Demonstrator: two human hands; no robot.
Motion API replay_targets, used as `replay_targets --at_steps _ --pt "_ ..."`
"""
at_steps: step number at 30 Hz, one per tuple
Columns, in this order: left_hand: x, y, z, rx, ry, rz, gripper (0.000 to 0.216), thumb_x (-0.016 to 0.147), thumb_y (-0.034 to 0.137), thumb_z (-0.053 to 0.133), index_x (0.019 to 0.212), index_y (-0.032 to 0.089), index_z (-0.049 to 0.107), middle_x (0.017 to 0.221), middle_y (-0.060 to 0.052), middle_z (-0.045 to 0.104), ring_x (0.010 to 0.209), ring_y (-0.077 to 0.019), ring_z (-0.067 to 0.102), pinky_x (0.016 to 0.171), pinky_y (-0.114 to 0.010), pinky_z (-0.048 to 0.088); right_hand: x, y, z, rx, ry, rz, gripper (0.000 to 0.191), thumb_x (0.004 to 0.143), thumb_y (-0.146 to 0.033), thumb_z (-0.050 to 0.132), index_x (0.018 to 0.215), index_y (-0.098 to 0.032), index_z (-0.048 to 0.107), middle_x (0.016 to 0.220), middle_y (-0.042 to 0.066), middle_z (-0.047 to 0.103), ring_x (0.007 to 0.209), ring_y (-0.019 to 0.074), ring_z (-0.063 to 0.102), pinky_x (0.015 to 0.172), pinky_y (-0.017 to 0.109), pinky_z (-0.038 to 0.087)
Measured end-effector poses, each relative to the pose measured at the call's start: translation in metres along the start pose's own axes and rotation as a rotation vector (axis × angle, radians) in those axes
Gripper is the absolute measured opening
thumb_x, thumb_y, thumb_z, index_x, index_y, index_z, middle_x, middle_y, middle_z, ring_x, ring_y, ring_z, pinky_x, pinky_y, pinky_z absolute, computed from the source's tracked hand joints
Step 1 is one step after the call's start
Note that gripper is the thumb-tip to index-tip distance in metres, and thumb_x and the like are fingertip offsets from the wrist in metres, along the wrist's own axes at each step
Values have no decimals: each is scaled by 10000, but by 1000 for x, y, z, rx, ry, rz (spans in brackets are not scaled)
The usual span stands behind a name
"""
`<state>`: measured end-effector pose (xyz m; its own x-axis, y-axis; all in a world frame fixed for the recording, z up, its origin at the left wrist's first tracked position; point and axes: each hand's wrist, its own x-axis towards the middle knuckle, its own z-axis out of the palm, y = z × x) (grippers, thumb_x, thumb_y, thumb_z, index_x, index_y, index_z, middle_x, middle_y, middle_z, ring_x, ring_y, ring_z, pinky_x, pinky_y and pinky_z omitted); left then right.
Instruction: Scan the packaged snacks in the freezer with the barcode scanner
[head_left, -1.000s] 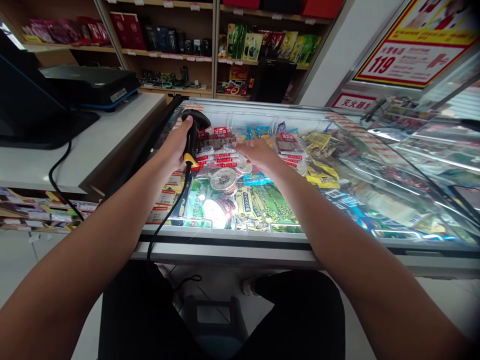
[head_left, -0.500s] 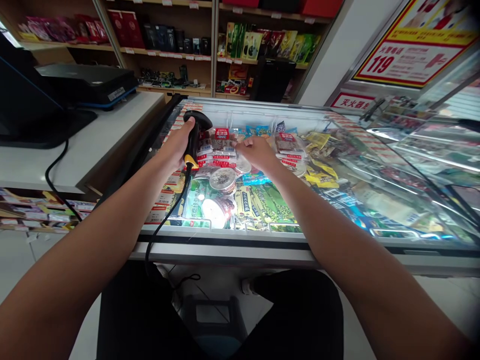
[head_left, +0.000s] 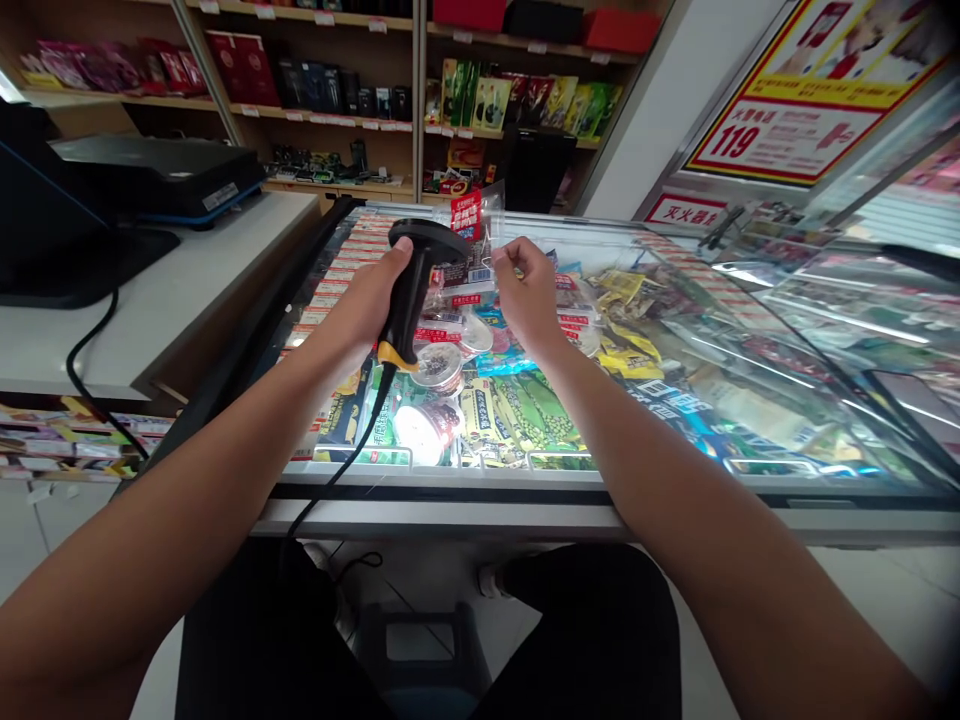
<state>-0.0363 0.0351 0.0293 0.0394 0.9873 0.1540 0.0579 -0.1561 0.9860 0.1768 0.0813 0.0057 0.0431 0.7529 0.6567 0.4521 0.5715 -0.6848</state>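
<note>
Gripping upright scanner (head_left: 411, 290) in left hand (head_left: 371, 300), head aimed at packet (head_left: 472, 240), right hand (head_left: 525, 295) fingers pinching it

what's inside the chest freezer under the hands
The chest freezer holds stacked red-labelled packets, round tubs and green packs; lower layers are covered.

Both bare forearms stretched forward, left hand (head_left: 375, 292) fisted in a grip, right hand (head_left: 527, 290) raised, fingertips pinched

Dim shop; glare off the lit freezer (head_left: 525, 480) glass, wide-angle bending and blur at the edges.
</note>
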Motion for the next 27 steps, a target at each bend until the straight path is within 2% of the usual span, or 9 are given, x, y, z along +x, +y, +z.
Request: replay_targets --at_steps 3,6,12,16,22,27 --pt "-17 12 14 -15 -113 -67 600 931 718 408 954 189 690 674 -67 699 672 -197 698 552 -274 524 1 5 -1 -35 27 -5 316 996 -432 502 755 -245 421 736 13 449 746 170 488 720 326 463" --pt "-23 14 16 -21 -164 -73 633 917 751 402 952 186 685 637 -64 685 589 -178 671 485 -255 486 4 12 0 -34 47 -12 325 994 -442 514 755 -245 417 731 11 441 756 175 499 736 336 463" --pt "-21 17 15 -93 -158 -68 620 945 735 372 968 185 657 622 -46 660 573 -169 681 460 -240 472 6 16 1 -17 62 17 336 982 -417 515 729 -247 374 708 0 401 724 164 476 720 331 468" --pt "-23 23 17 -131 -140 -86 575 974 685 370 976 182 649 626 -38 659 598 -165 698 467 -224 481 5 14 0 -10 52 31 318 985 -426 500 738 -248 408 717 3 420 739 172 494 717 333 480" --pt "-25 28 19 -211 -128 -138 523 992 634 394 1048 190 662 661 -40 685 651 -181 724 491 -222 496 4 8 -3 -156 36 91 303 999 -438 462 766 -244 443 790 34 485 846 203 561 732 333 498" --pt "-26 29 19 -209 -118 -124 563 990 658 379 1102 179 653 727 -49 700 725 -219 749 536 -247 523 3 4 -4 -147 32 105 295 995 -424 466 765 -239 473 776 40 483 835 212 553 728 348 502"
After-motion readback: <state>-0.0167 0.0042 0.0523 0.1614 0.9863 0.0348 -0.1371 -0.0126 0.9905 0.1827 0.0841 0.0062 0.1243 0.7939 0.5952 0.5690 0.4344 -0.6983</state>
